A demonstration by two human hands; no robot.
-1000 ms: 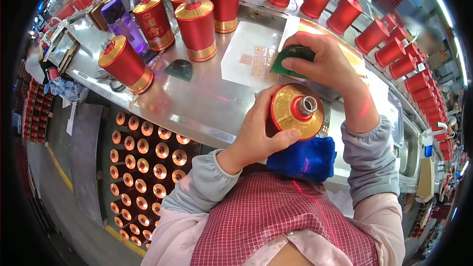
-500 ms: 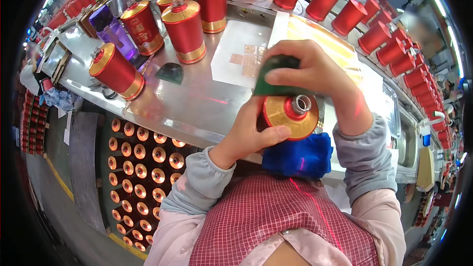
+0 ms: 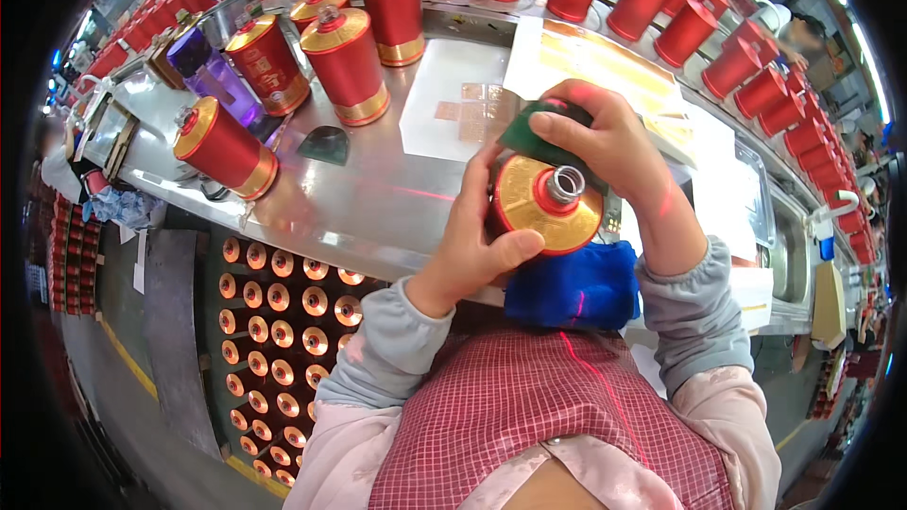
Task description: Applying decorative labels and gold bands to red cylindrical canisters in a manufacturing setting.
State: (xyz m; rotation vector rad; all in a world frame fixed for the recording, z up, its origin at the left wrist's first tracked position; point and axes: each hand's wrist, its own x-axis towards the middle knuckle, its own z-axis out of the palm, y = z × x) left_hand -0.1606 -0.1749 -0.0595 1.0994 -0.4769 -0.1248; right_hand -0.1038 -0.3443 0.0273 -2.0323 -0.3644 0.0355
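Observation:
My left hand grips a red tin canister with a gold top, its silver neck turned toward me, over the front edge of the steel worktable. My right hand presses a dark green pad against the far side of the canister. A blue cloth lies just below the canister, at the table's near edge. A white sheet with small gold labels lies flat behind my hands.
Several red and gold canisters stand at the back left, one lies on its side. A purple bottle stands among them. A row of red tins curves along the right. A crate of canisters sits below the table.
The green pad has moved from the table top onto the far side of the canister with my right hand. My left hand keeps its hold on the canister.

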